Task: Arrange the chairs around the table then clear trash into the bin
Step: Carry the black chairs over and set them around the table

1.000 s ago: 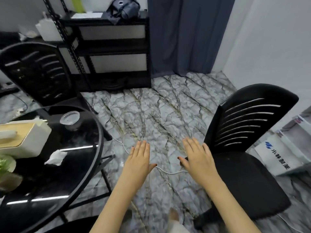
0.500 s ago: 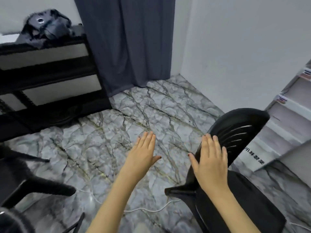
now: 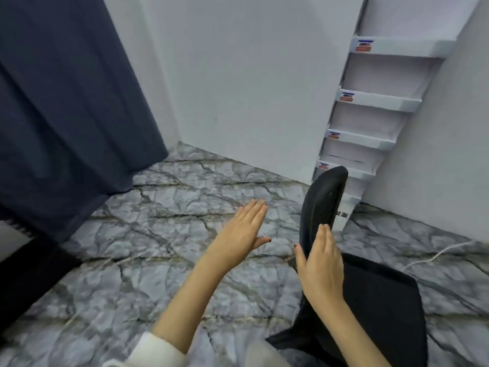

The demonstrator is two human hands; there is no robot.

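Note:
A black office chair (image 3: 381, 308) stands at the lower right, seen edge-on, with its slatted backrest (image 3: 324, 200) rising toward the white shelves. My right hand (image 3: 321, 266) is on the backrest's lower edge, thumb on its left face and flat fingers on its right face. My left hand (image 3: 244, 230) hovers over the marble floor, left of the backrest, fingers straight and apart, holding nothing. The table, the trash and the bin are out of view.
White stepped shelves (image 3: 370, 144) with small labels stand right behind the chair against the white wall. A dark blue curtain (image 3: 66, 102) hangs at left, a black frame (image 3: 23, 274) below it. A white cable (image 3: 436, 254) lies on the floor at right.
My view has swung right, away from the table and the black rack. My right hand has moved onto the chair's backrest, which has turned edge-on. My left hand stays open.

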